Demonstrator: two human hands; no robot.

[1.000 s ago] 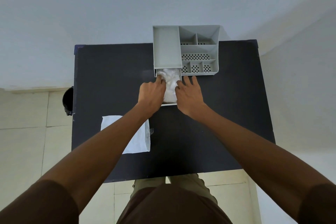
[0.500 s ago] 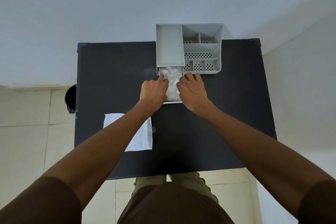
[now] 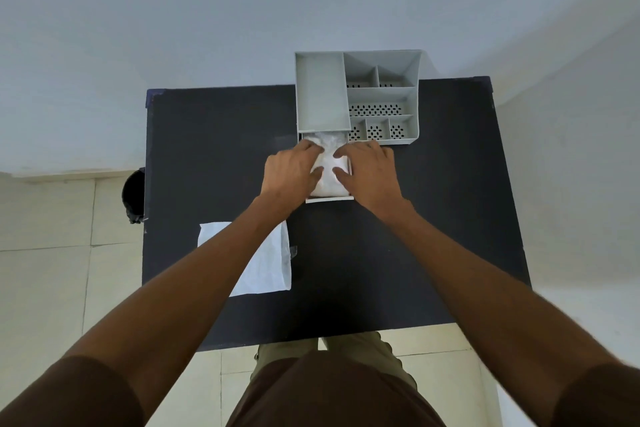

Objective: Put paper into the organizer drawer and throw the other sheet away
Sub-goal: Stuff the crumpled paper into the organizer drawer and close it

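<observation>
My left hand [image 3: 291, 172] and right hand [image 3: 370, 172] have slid closer over the crumpled paper [image 3: 327, 166], each grip loosely spread with fingertips pressing it flat rather than pinching. It now sits lower inside the pulled-out drawer [image 3: 330, 198] of the grey organizer [image 3: 381, 94], so I judge closing comes next. The other sheet [image 3: 273, 260] lies untouched on the worktop [image 3: 398, 270], near the black bin [image 3: 134, 196].

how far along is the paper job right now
Done: the organizer drawer is pulled open with crumpled paper inside. In hand: the left hand and right hand press that paper down. Left: shutting the drawer and throwing away the flat sheet on the black table, perhaps into the dark bin beside it.
</observation>
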